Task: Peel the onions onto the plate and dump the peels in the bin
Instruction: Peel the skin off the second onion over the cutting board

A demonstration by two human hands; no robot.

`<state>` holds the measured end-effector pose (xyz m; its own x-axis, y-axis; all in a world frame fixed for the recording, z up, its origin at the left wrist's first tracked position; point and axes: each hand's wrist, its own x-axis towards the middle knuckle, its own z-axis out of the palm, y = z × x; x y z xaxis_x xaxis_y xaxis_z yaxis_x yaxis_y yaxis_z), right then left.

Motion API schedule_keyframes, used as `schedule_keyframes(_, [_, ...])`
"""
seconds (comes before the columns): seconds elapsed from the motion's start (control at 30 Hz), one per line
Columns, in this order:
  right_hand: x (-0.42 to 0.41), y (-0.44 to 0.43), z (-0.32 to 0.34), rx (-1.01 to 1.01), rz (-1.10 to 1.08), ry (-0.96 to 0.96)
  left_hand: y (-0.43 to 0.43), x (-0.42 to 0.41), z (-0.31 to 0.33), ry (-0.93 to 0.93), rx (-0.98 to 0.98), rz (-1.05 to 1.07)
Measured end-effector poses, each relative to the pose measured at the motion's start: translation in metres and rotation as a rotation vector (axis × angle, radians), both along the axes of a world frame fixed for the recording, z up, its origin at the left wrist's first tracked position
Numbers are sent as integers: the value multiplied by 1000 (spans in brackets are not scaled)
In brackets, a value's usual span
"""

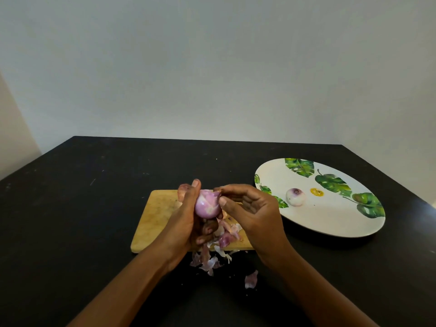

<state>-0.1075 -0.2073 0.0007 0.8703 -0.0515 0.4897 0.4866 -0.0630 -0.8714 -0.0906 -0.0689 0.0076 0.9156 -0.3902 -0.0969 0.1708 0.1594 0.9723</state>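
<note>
The left hand (pixel 186 223) holds a red onion (pixel 207 205) above the wooden cutting board (pixel 153 220), fingers curled round its lower half, likely so that falling scraps land on the board. The right hand (pixel 254 211) closes thumb and forefinger on the onion's top end, apparently to lift off a last bit of skin; its other fingers hang loosely curled. The leaf-patterned plate (pixel 325 223) sits just right of the board, within easy reach. Counted: one peeled onion (pixel 295 197) on the plate, one in the hands, and what looks like a third onion (pixel 182 191) with its skin on, half hidden behind the left hand. The peels (pixel 224 237) are too many to count and spill off the board onto the black table (pixel 70 208). No bin shows.
</note>
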Motion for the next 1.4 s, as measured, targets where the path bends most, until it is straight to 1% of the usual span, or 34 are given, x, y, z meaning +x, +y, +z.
schedule_keyframes(0.13, [-1, -1, 1, 15, -29, -6, 1, -1, 1, 24, 75, -10])
schedule_keyframes(0.3, [-1, -1, 3, 59, -56, 29, -1, -7, 7, 22, 99, -12])
schedule_keyframes(0.47, [1, -2, 3, 125, -71, 71, -2, -7, 5, -9, 36, -73])
schedule_keyframes(0.5, [1, -2, 2, 158, -75, 83, -2, -8, 5, -27, 19, -76])
schedule_keyframes(0.57, [2, -2, 1, 237, -86, 118, -3, -8, 0, -123, 35, -77])
schedule_keyframes(0.7, [4, -3, 1, 412, -95, 209, -5, -5, -9, -328, 62, 37])
schedule_keyframes(0.77, [6, -2, 0, 447, -90, 245, -6, -5, -10, -382, 80, 64])
schedule_keyframes(0.83, [7, -2, -2, 439, -102, 272, -7, -6, -11, -416, 100, 57])
schedule_keyframes(0.97, [6, -2, -1, 456, -69, 298, -7, -12, -9, -353, 64, -10])
schedule_keyframes(1.1, [5, -2, 2, 494, 21, 299, -6, -9, -9, -204, 26, -33])
schedule_keyframes(1.17, [7, -2, 3, 483, 71, 264, -4, -8, -7, -122, -26, -55])
schedule_keyframes(1.23, [7, -3, 4, 425, 84, 230, -2, -7, -4, -70, -71, -77])
schedule_keyframes(1.33, [4, -5, 6, 236, 74, 122, 4, -6, -3, -29, -56, -81])
schedule_keyframes(1.4, [0, -5, 8, 27, 27, 5, 7, -5, -2, -30, -2, -80])
